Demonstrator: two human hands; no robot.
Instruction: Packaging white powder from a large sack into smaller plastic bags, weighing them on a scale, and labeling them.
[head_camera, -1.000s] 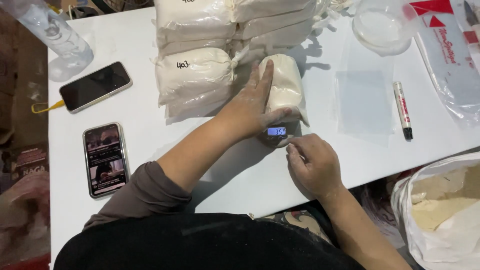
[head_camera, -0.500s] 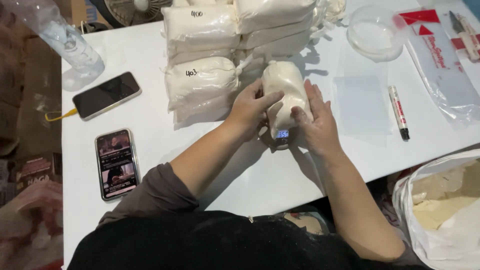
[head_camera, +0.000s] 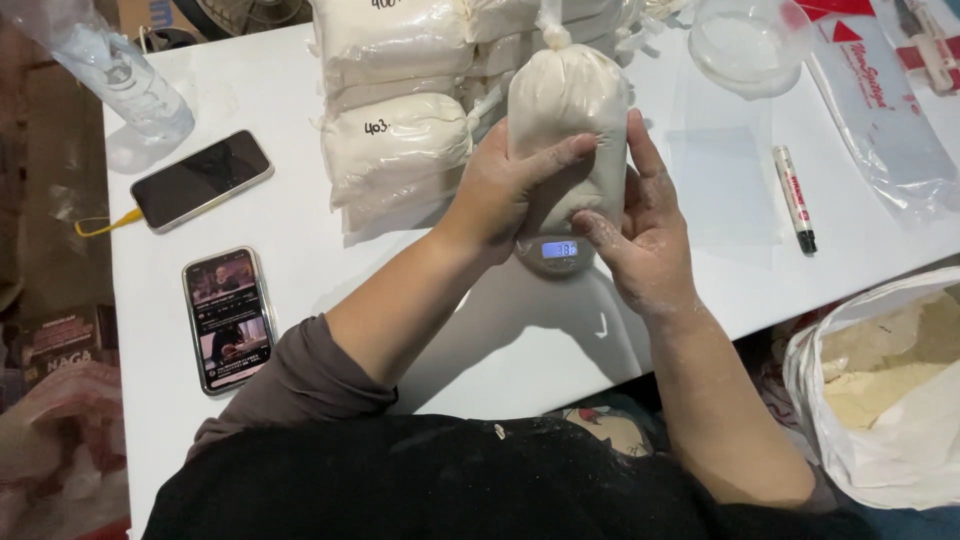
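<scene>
Both hands have closed in: my left hand (head_camera: 505, 190) and right hand (head_camera: 645, 235) now clasp the tied white powder bag (head_camera: 568, 125) from either side, upright on the small scale (head_camera: 556, 255), upper centre of the frame, on the white counter (head_camera: 300, 300).

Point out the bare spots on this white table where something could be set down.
Free: the strip between the lit phone and the left hand's forearm; the near edge below the scale. Crowded: the far side, with stacked flour bags, and the marker on clear plastic sheets to the right hand's right.
</scene>
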